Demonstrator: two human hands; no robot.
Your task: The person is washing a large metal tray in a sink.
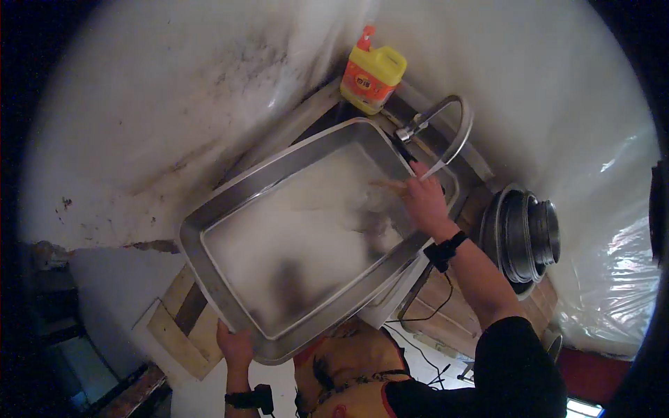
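A large rectangular stainless-steel pan (209,285) with rounded corners slants across the view, tilted over the sink corner. Its bottom looks pale and wet, with dark blurred reflections. My left hand (235,345) holds the rim at the near left corner. At the opposite end, my right hand (426,204) grips the right-hand rim, one finger reaching over the inside; the rest of its grip is partly hidden. Just above that hand hangs the spout of a curved chrome faucet (462,120); a whitish streak at its tip may be water.
A yellow jug of detergent with a red pump (371,78) stands in the back corner. Stacked metal bowls (517,237) sit on a brown tiled counter (439,308) at right. Plastic sheeting (590,172) covers the wall. A wooden frame (180,334) lies at lower left. Thin cables hang near my body.
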